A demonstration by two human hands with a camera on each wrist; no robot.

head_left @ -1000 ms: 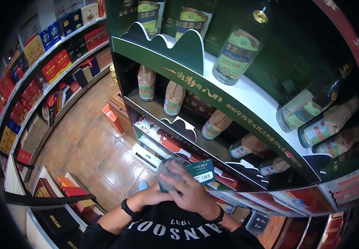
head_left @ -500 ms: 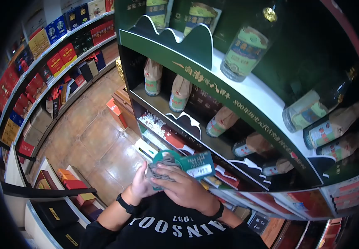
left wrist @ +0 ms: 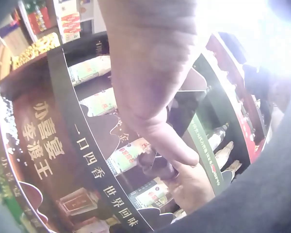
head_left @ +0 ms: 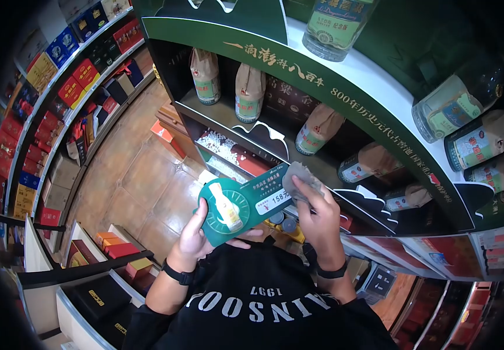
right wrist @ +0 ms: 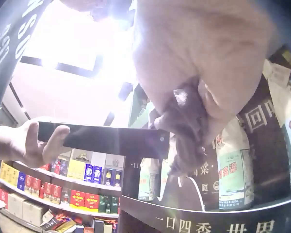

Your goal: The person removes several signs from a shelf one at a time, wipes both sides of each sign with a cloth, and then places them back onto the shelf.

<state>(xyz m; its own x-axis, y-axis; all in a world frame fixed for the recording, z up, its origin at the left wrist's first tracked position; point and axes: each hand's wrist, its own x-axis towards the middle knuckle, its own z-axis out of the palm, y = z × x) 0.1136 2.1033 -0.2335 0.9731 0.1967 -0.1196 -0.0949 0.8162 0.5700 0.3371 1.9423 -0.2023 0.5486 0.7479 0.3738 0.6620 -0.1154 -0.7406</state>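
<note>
The left hand (head_left: 192,234) grips the green price card (head_left: 249,201) by its left end; the right hand (head_left: 322,220) clutches a grey cloth (head_left: 300,179) against its right end

My left hand (head_left: 196,233) grips green price card (head_left: 251,201) by round end; right hand (head_left: 322,219) holds grey cloth (head_left: 304,179) at other.

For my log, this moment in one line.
Left hand: grips green price card by round end | right hand: holds grey cloth at other end

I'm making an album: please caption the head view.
Left hand holds a green price sign; right hand grips grey cloth.
</note>
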